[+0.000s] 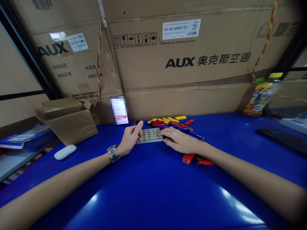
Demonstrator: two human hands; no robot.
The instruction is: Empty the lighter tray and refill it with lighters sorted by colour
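A pale grey tray (150,135), divided into small compartments, lies on the blue table. My left hand (130,138) is closed round its left end, thumb raised, with a metal watch on the wrist. At the other end, the bent fingers of my right hand (178,140) reach over the tray's edge. Something dark shows between those fingers and the thumb, mostly hidden. Behind the tray is a loose pile of what look like lighters: yellow ones (172,120), red ones (158,123) and blue ones (195,135). Orange lighters (188,158) lie by my right forearm.
Large cardboard boxes (144,73) wall off the back. A lit phone (120,110) leans there, beside a small open carton (72,121). A white rounded case (65,152) sits at left. At right stand a yellow-capped bottle (262,94) and a dark flat object (280,140).
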